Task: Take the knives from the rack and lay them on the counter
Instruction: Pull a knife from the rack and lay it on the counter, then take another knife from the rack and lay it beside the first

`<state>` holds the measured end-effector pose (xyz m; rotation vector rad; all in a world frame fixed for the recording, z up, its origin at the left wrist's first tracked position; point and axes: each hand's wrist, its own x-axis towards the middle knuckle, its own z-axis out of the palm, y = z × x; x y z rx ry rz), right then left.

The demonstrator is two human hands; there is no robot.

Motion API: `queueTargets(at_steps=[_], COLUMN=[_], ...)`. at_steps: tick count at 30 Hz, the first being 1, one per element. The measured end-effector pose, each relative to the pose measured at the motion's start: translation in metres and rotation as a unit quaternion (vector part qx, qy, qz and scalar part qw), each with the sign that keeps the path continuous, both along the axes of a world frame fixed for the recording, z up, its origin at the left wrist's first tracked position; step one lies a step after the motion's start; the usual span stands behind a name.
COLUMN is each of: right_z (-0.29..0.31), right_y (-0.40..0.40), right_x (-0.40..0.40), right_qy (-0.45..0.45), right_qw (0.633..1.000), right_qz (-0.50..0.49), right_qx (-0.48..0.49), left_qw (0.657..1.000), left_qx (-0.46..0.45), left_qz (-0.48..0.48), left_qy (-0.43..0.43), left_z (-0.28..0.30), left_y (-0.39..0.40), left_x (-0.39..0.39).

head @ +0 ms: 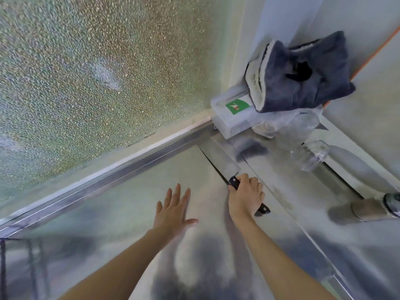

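My right hand [245, 197] is closed around the black handle of a large kitchen knife [220, 162]. Its wide steel blade points away from me toward the back corner and lies low over the stainless steel counter [129, 191]. The end of the handle sticks out below my fist. My left hand [174, 210] is flat with fingers spread, palm down on or just above the counter, a hand's width to the left of the knife. No knife rack shows clearly in this view.
A pebbled glass pane [97, 72] rises behind the counter. In the back right corner sit a clear plastic box with a green label [234, 116], a grey towel [303, 72] and crumpled clear plastic [298, 131]. A metal faucet pipe [372, 207] lies at right.
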<state>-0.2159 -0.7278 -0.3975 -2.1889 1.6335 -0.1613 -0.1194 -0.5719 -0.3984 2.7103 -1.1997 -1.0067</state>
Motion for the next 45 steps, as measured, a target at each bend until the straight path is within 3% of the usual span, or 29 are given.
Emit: queueTargets(at_steps=[18,21,23,26,31,40,45], right_z=[-0.004,0.012,0.034,0.077,0.151,0.271,0.32], right_y=[0.001,0.004,0.01,0.027,0.091,0.263,0.365], right_x=[0.006,0.006,0.01,0.03,0.079,0.138,0.167], right_qy=[-0.036,-0.034,-0.078,-0.136,-0.17,-0.249,-0.277], right_qw=[0.998,0.998,0.991,0.965,0.91,0.791,0.734], right_qz=[0.005,0.043,0.087,0.174,0.333,0.544,0.615], right_qx=[0.045,0.044,0.068,0.142,0.176,0.126,0.082], left_qw=[1.0,0.998,0.99,0.97,0.934,0.874,0.826], left_qx=[0.006,-0.037,-0.097,-0.176,-0.261,-0.303,-0.31], left_qz=[0.0,0.038,0.098,0.163,0.244,0.345,0.4], left_qy=[0.013,0.025,0.039,0.034,-0.012,-0.163,-0.248], left_z=[-0.001,0.017,0.043,0.092,0.174,0.288,0.339], left_y=[-0.001,0.0,0.007,0.034,0.11,0.293,0.409], left_x=[0.002,0.009,0.019,0.04,0.061,0.057,0.061])
